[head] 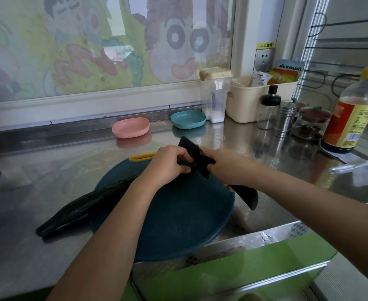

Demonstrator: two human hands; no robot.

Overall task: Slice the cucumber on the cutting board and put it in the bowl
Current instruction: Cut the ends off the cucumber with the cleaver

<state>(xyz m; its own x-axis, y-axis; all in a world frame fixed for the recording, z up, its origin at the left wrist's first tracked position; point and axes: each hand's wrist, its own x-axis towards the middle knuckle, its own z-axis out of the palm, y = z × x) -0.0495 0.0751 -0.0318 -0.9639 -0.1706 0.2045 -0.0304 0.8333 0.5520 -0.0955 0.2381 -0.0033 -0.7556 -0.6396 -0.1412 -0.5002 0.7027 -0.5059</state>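
**Cucumber braced for the first slice**

Cucumber (96,198) is lying slantwise across the round blue board (178,224), its near end hanging off the board's left edge over the steel worktop (48,170). The left hand (168,165) is gripping the far end, fingers curled round it and tucked in, most likely to stop it rolling and to keep the fingertips behind the blade. The right hand (228,168) is holding the black knife (190,149), fingers wrapped where blade meets handle, with the blade standing just beside the left knuckles. That close grip is probably giving better control for thin cuts. No slices are showing on the board, so the cutting seems to be only starting.

A pink bowl (131,127) and a blue bowl (188,119) are sitting near the window ledge beyond the board, within reach for the slices; which one is meant I cannot tell.

A yellow sticker (265,45) above the wall socket (264,59) is reading 小心触电, a warning about electric shock. The bottle (352,118) with the yellow cap is carrying a red and yellow label, but its print is too small to read.
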